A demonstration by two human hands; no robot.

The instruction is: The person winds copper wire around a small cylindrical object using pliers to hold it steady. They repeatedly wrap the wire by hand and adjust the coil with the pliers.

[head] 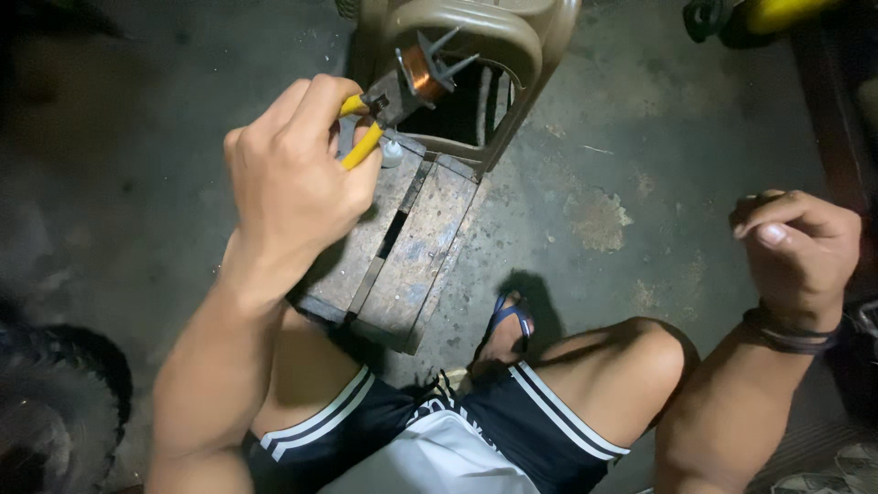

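Note:
My left hand point(291, 178) is closed around yellow-handled pliers point(364, 137), held up above a worn metal box point(402, 247) on the floor. The plier jaws grip a small part with a copper wire coil point(423, 75) and thin metal prongs sticking out. My right hand point(797, 247) hangs loosely curled off to the right, above my knee, with nothing visible in it. A dark band sits on that wrist.
A brown plastic chair point(494, 55) stands behind the box. A tyre point(55, 412) lies at the lower left. A yellow and black object point(750, 16) sits at the top right. My sandalled foot point(508, 325) rests on stained concrete floor.

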